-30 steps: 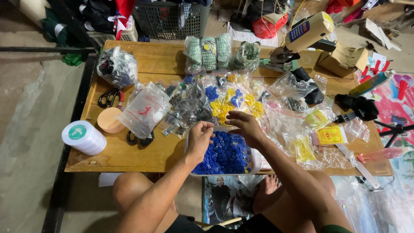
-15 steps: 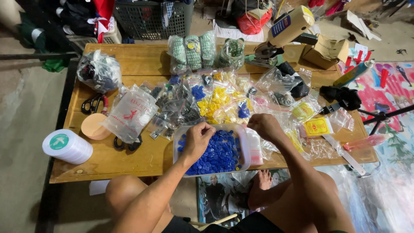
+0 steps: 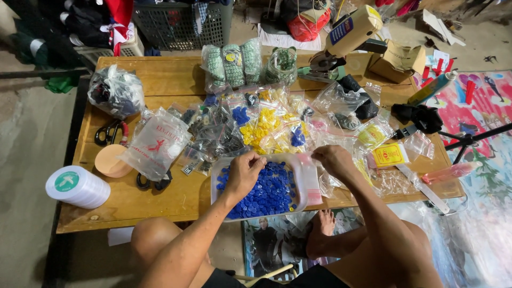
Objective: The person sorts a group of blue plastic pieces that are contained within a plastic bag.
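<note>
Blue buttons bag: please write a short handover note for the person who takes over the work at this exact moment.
Left hand: palm down inside the open clear bag, fingers resting on the blue buttons; whether it grips any cannot be told.
Right hand: pinching the bag's right upper edge, holding the mouth open.
Things: the bag lies at the near edge of the wooden table. Bags of yellow buttons lie just behind it.
Done: the bag is open and holds many blue buttons.
Left: the bag is not closed; many small bags are spread over the table.
</note>
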